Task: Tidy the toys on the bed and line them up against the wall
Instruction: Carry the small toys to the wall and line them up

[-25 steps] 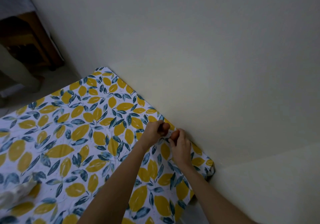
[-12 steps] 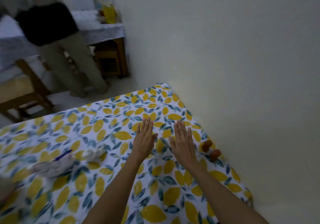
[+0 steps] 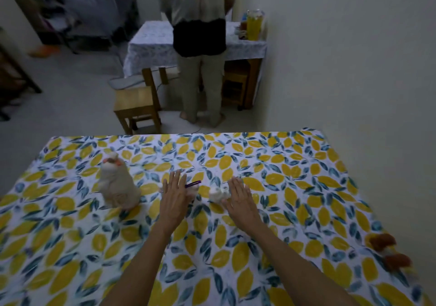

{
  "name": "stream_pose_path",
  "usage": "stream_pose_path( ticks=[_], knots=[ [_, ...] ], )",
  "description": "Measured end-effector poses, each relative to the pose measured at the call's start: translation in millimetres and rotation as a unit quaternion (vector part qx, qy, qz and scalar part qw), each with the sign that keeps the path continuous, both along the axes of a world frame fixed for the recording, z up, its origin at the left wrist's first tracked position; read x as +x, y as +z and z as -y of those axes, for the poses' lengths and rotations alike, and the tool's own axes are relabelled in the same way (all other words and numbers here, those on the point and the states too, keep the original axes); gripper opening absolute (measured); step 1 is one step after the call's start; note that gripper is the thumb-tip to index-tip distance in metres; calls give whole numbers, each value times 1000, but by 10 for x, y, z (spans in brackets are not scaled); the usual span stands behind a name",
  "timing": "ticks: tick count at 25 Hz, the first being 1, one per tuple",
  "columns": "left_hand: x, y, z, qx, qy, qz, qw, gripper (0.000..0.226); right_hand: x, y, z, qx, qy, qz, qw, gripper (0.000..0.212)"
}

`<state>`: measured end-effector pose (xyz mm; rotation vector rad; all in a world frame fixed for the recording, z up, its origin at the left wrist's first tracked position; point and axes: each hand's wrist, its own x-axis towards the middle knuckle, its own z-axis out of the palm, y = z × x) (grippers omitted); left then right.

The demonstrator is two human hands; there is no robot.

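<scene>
I'm seeing a matt cotton-like bedsheet (image 3: 259, 246) lying printed with leaves, slightly creased. The pale plush toy (image 3: 117, 185) is looking soft and fuzzy, the brown toy (image 3: 387, 250) furry. The stool (image 3: 135, 102) is showing smooth, lightly glossy wood.

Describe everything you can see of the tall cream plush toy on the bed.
The plush toy is the tallest toy on the bed, standing upright on the leaf-print sheet, left of both hands. It looks like soft, pale cream fabric, with a narrow head, orange-pink marks near the top and a wide, rounded base. A faint pattern shows low on its body; blur hides finer detail. Only the sheet touches it; the left hand is open and apart from it. It stands mid-bed, away from the wall.
</scene>
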<state>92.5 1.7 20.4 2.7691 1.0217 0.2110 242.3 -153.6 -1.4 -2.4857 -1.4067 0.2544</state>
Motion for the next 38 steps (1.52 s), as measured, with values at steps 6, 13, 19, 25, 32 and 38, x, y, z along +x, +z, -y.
stream_pose_path(
  ticks=[6,13,19,25,32,38],
  knots=[
    [-151,-163,-599,-74,-64,-30,995,43,-157,-63,-371,-71,-23,-56,996,59],
    [78,17,-881,-116,-155,-43,980,27,-64,-35,-396,12,-78,-82,993,17],
    [1002,378,-459,-76,-269,-78,957,27,435,-59,361,95,-184,-67,976,24],
    [2635,627,783,-100,-403,-37,909,27,1397,141,1603,76,-347,9,935,28],
    [4015,525,2082,-102,-530,-13,842,23,1895,138,2424,-54,-435,69,896,32],
    [4394,277,2370,-100,-591,-28,800,22,2009,56,2579,-100,-468,0,878,42]
  ],
)
